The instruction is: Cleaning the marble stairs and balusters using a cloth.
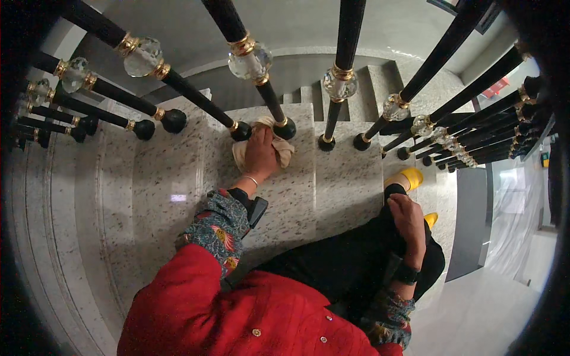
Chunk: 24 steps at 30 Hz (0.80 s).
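Note:
My left hand (260,153) presses a cream cloth (285,151) onto a speckled stone stair step (276,200). The cloth is bunched around the fingers, between the round black feet of two balusters, a left one (242,131) and a right one (285,129). Part of it shows behind the fingertips. Over at the right, my right hand (407,218) rests on my black-trousered leg (338,244), fingers bent downward. I see nothing in it, though its palm side is hidden.
Black balusters with gold collars and faceted clear balls (250,60) line the steps' outer edge. Lower steps (378,89) show beyond them. My yellow shoes (412,178) stand on a lower step at right. Clear plastic sheeting (512,222) hangs farther right.

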Each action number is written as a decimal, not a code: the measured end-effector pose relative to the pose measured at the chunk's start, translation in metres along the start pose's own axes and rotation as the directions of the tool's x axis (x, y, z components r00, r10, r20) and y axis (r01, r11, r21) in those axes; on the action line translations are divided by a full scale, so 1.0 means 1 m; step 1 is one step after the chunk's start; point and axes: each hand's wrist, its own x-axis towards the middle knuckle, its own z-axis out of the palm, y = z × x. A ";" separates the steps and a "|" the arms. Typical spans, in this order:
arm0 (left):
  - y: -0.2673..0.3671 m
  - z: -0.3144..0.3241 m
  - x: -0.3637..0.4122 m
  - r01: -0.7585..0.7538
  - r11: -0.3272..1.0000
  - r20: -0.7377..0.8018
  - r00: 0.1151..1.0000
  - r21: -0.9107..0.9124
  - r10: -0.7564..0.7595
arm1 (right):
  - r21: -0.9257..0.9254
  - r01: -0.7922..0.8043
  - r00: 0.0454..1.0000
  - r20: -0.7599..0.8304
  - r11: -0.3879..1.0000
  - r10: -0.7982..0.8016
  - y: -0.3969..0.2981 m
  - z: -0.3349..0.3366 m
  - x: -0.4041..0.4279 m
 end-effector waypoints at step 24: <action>-0.030 0.004 0.071 -0.107 0.986 0.165 0.983 0.130 0.085 | 0.002 0.038 0.999 0.020 0.999 -0.038 -0.006 -0.006 0.000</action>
